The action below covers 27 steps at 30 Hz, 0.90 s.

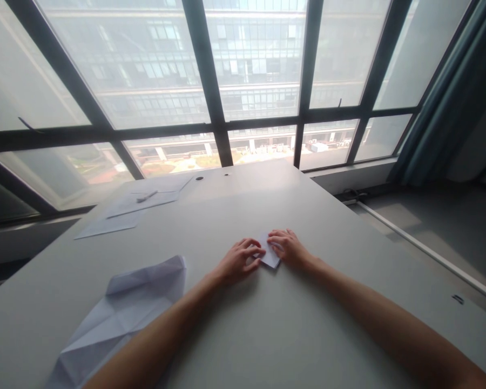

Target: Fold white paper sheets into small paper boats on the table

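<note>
A small piece of white paper point(271, 257), folded into a compact shape with a pointed near corner, lies on the table between my hands. My left hand point(241, 259) holds its left side, thumb and fingertips closed on the edge. From the right, my right hand point(288, 247) grips the other side, its bent fingers resting over the top of the paper. Both hands cover part of the folded paper, so its full outline is hidden. Beside my left forearm lies a large creased sheet of paper point(123, 310), partly unfolded and raised along its folds.
White table point(340, 324) under everything. Flat paper sheets point(121, 208) with a small pale object point(147, 197) on top lie at the far left. A cable hole point(200, 179) sits near the far edge. Windows stand beyond; a dark curtain point(449, 97) hangs right. A small dark item point(457, 299) lies near the right edge.
</note>
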Available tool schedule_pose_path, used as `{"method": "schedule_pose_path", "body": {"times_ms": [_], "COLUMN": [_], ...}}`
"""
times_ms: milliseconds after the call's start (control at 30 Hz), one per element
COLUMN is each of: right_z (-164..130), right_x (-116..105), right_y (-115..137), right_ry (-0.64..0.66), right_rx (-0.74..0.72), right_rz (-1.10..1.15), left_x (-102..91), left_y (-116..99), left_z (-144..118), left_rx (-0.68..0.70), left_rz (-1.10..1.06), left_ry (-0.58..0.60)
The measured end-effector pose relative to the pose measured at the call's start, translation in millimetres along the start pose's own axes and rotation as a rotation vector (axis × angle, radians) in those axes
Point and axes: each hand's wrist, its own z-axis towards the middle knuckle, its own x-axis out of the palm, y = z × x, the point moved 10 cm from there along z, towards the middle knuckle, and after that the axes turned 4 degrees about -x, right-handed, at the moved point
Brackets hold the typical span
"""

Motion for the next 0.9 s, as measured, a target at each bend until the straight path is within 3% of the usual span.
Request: {"method": "schedule_pose_path", "body": {"times_ms": [300,467,900], "right_z": [1,-2,-2], "right_x": [-12,-21,-17], "right_y": [5,-5,-11], "right_ry": [-0.071,-0.124,-0.082], "right_rx": [-0.021,0.065,0.059], "right_rz": [-0.004,-0.078,-0.008], "left_x": [-1.8,-2.5,3.6], "left_y": [-1,-2,11], "left_z": [1,1,3], "left_rx": [0.001,-0.009,-0.019], "left_rz": [-0.026,-0.007,-0.028], "left_ry": [-0.009,-0.005,-0.024]}}
